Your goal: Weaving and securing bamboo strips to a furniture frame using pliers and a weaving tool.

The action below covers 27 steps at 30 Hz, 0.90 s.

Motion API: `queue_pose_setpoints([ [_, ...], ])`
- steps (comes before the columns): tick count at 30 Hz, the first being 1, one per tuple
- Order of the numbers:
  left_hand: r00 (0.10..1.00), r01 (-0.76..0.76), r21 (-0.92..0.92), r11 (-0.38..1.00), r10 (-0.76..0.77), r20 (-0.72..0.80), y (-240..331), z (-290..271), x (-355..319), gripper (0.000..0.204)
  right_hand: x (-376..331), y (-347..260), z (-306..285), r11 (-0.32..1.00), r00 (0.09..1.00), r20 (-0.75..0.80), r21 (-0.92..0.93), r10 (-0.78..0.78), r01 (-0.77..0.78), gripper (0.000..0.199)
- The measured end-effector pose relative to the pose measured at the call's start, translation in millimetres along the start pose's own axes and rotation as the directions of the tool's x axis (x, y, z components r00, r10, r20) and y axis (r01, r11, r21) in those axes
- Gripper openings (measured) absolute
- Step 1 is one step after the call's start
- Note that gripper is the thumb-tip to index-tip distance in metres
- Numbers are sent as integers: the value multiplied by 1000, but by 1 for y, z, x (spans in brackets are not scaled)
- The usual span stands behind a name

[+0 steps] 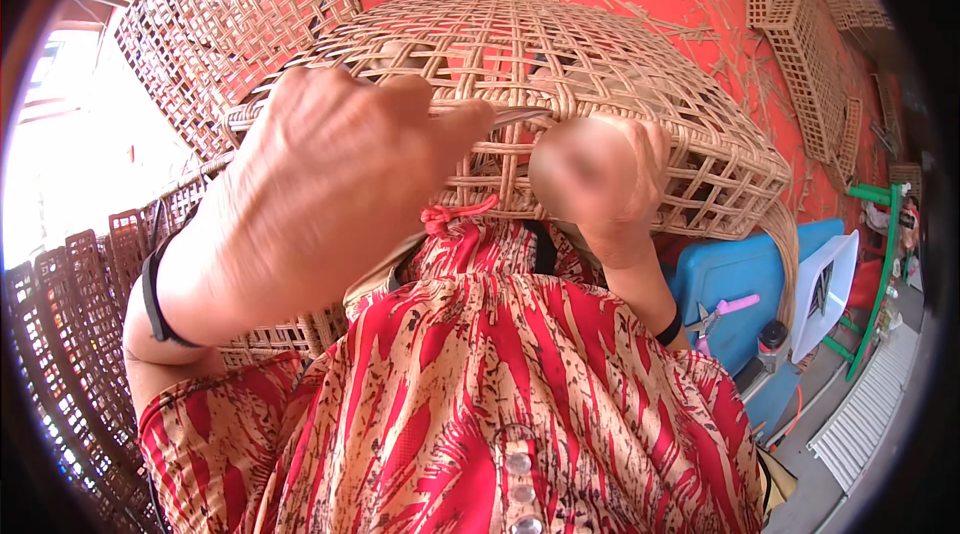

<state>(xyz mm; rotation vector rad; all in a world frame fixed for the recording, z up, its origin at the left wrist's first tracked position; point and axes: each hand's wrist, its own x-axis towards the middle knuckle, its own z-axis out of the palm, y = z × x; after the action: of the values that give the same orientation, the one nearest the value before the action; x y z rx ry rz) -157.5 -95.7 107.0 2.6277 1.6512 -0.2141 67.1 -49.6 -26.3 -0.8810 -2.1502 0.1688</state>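
Wicker basket (500,93) is seemingly being woven on near side; slender piece (525,116) gripped by left hand (330,159), right hand (612,179) curled, hold unclear; steady pull likely needed next

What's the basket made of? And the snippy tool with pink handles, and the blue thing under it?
The basket: probably cane or rattan, smooth and tan, because thin strands are woven together; it could be lookalike plastic.
The snippy tool: likely metal at its grey tip, with pink handles that look like plastic or rubber.
The blue thing: probably plastic, since its colour is even.
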Motion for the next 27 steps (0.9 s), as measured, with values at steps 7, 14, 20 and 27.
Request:
queue_pose_setpoints([
  [7,979,73,-738,671,-191,-76,-11,57,-8,33,1,3,2,1000,1000,-12,12,-11,11,29],
  [14,921,215,-956,201,-367,130,22,97,-22,34,-2,1,5,1000,1000,0,4,3,-3,31],
  [20,892,88,-986,-143,-428,142,61,128,-26,34,-3,0,6,1000,1000,-4,-12,-3,3,30],
  [27,846,-131,-842,-523,-503,180,65,127,-25,36,-8,-3,8,1000,1000,4,-14,-21,21,28],
])
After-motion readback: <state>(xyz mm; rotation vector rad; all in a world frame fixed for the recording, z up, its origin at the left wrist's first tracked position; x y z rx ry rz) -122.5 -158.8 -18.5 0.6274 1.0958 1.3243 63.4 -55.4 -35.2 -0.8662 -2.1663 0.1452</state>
